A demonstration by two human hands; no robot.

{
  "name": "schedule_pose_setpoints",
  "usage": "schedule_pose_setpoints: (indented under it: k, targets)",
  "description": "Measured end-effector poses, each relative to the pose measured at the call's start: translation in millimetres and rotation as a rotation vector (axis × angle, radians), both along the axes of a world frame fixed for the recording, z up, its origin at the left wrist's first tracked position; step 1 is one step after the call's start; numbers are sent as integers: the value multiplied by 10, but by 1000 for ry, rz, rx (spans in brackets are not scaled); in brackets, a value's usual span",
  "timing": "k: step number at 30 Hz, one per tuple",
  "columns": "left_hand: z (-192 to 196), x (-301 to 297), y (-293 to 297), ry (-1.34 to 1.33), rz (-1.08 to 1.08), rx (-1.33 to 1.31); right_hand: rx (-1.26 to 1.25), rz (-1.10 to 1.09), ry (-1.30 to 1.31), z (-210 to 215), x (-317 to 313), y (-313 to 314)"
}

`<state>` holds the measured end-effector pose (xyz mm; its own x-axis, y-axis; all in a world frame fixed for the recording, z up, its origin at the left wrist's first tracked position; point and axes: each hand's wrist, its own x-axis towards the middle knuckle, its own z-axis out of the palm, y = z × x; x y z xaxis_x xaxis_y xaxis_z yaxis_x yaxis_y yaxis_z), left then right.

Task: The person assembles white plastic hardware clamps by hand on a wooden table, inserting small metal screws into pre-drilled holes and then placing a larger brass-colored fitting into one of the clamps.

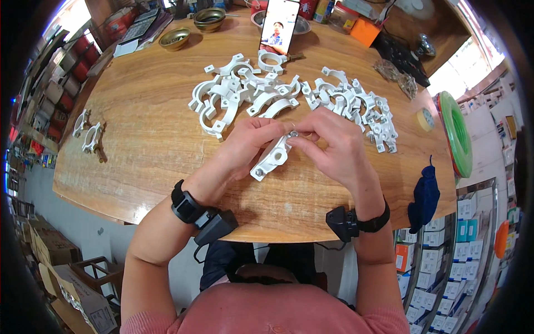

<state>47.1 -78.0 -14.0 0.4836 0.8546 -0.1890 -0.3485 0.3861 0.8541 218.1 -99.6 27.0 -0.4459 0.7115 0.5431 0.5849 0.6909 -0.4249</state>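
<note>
A white pipe clamp is held over the wooden table between my two hands. My left hand is closed on its upper left side. The fingertips of my right hand pinch at a small metal screw at the clamp's far end. A second screw sits in the clamp's near end. Just beyond my hands lies a heap of white clamp halves, with a heap of smaller white clamps to its right. Two clamps with long bolts lie apart at the far left.
A phone stands upright at the back, near brass-coloured bowls. On the right are bags of small parts, a tape roll, green coiled tubing and a dark blue cloth item. The table's front edge curves before my body.
</note>
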Motion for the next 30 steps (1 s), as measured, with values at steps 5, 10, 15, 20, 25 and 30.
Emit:
schedule_pose_setpoints:
  k: [5,10,15,20,25,30]
  targets:
    - [11,-17,-8,-40,-1,-31,54,48,41,10,-41,17]
    - [20,-3,3,-96,-11,-58,64,56,39,-7,-36,40]
    - [55,71,22,-102,-34,10,110,55,49,61,40,14]
    - [-10,-9,-22,-5,59,-40,139,50,19,6,4,13]
    - [40,24,-57,21,124,-31,120,-25,64,10,7,-27]
    - [-20,-5,-19,9,82,-30,226,10,49,-6,5,-11]
